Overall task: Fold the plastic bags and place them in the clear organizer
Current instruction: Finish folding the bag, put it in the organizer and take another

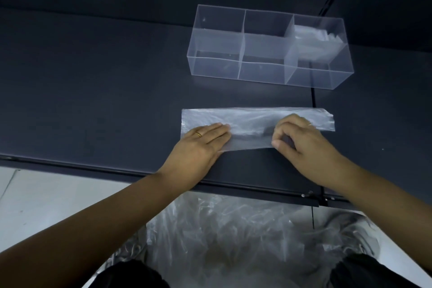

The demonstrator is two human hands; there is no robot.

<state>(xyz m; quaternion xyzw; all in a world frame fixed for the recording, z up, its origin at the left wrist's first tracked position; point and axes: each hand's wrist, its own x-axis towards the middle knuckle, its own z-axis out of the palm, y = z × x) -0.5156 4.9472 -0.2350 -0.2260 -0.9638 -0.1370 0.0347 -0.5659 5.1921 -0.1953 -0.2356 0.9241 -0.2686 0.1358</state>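
A clear plastic bag, folded into a long strip, lies flat on the dark table. My left hand rests flat on its left end, fingers together and pressing down. My right hand pinches the strip's near edge a little right of its middle, thumb and fingertips closed on the plastic. Behind it stands the clear organizer with three compartments. Folded bags fill the right compartment; the left and middle ones hold nothing.
A heap of loose clear plastic bags lies on my lap below the table's front edge. A dark seam runs across the table under the organizer's right part. Pale floor shows at the lower left.
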